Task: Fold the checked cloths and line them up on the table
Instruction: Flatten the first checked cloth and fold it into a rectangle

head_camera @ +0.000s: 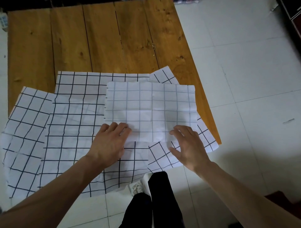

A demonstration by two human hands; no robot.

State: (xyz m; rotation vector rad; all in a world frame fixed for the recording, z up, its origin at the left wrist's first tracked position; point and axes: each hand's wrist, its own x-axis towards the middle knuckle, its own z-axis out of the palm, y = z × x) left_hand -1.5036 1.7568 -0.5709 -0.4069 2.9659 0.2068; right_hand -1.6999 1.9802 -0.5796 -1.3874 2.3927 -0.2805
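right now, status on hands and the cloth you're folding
Left hand and right hand both at near edge of folded cloth, grip unclear. Unfolded cloths spread beneath it. Nothing blocking.

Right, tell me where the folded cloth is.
In the head view, the folded cloth lies right of centre on the spread cloths, near the table edge, both hands at its near edge.

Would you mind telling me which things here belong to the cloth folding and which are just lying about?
Part of the job:
folded cloth
unfolded cloths
wooden table
left hand
right hand

Just lying about:
checked fabric at the top edge
dark furniture
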